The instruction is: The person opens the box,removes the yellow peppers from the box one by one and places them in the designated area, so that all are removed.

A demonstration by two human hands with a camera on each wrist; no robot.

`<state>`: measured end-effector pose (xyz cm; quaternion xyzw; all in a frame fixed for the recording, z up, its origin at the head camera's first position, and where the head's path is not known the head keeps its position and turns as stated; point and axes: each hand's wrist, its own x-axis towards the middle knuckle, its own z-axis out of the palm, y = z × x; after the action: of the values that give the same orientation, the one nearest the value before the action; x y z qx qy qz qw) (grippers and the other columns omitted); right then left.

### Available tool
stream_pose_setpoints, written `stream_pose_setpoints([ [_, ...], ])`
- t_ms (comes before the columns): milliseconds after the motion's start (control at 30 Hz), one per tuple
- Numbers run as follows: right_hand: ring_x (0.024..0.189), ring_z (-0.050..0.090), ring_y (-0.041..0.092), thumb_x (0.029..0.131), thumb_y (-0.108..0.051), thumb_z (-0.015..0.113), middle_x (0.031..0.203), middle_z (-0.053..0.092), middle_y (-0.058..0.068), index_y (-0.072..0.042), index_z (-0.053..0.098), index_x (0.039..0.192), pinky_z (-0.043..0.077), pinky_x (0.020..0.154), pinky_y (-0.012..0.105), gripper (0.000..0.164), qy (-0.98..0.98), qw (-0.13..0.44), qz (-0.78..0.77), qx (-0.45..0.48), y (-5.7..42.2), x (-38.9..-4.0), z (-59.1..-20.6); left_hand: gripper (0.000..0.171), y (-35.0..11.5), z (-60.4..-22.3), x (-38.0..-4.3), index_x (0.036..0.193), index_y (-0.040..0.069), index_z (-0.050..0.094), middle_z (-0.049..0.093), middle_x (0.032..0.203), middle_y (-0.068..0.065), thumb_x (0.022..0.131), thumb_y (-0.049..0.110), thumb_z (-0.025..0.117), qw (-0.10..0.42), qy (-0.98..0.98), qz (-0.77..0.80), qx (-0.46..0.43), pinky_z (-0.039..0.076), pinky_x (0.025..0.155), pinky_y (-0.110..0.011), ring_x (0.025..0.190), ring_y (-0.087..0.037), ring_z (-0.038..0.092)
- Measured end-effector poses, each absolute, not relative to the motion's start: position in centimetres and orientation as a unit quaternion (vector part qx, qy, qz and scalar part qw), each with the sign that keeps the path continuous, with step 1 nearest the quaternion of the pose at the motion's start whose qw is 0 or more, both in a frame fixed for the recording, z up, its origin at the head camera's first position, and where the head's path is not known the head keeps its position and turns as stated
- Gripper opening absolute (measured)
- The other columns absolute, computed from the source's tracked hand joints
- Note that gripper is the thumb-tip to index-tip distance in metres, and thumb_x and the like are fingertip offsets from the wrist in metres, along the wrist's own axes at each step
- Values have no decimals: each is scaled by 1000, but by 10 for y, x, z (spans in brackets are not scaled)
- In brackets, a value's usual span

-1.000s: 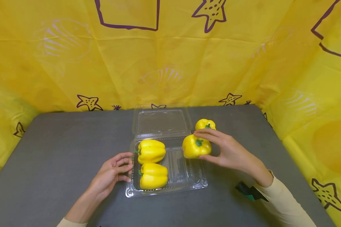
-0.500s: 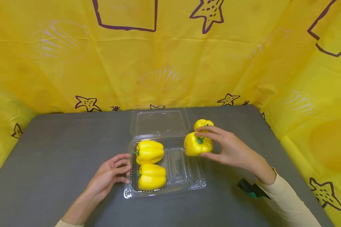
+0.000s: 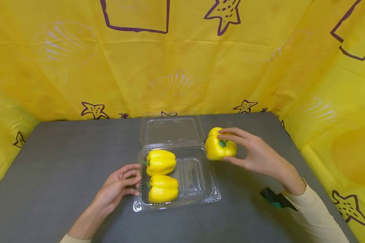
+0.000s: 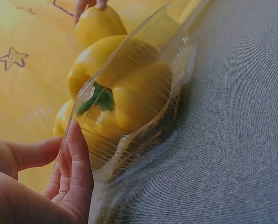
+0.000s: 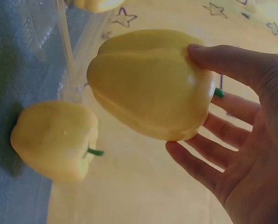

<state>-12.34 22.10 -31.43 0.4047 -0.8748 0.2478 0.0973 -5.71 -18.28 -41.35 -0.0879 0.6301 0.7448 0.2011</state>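
A clear plastic clamshell container (image 3: 190, 179) lies with its lid (image 3: 173, 131) folded back. Two yellow bell peppers, a rear one (image 3: 161, 162) and a front one (image 3: 163, 189), lie on its left side, stems to the left. My left hand (image 3: 117, 185) pinches the container's left rim between thumb and fingers, plain in the left wrist view. Right of the container, my right hand (image 3: 258, 153) holds a third yellow bell pepper (image 5: 148, 84) by its stem end, raised off the table. Another bell pepper (image 5: 55, 140) rests on the table, partly hidden behind it in the head view.
The grey table (image 3: 79, 152) reaches back to a yellow cloth (image 3: 124, 67) printed with fish and starfish, which also hangs at both sides. A dark and green object (image 3: 276, 199) shows beside the right sleeve.
My right hand has moved right and slightly back with its bell pepper, away from the container's right edge, covering more of the pepper behind. The left hand stays at the rim.
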Motion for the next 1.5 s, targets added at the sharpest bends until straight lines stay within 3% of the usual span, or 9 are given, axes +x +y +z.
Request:
stream_pose_setpoints([
  [933, 118, 55, 18, 71, -11, 87, 132, 58, 1, -6, 61, 128, 32, 101, 7, 64, -892, 108, 249, 363, 253, -130, -312, 47, -183, -414, -58, 134, -4, 43, 61, 98, -2, 91, -2, 61, 194, 632, 745, -88, 60, 63, -34, 74, -16, 59],
  [1500, 114, 56, 21, 63, -4, 89, 127, 61, 5, -5, 63, 127, 30, 101, 6, 69, -896, 144, 246, 341, 271, -133, -307, 48, -182, -414, -59, 135, -5, 43, 60, 98, -3, 91, -2, 61, 196, 628, 748, -90, 59, 62, -33, 74, -15, 58],
])
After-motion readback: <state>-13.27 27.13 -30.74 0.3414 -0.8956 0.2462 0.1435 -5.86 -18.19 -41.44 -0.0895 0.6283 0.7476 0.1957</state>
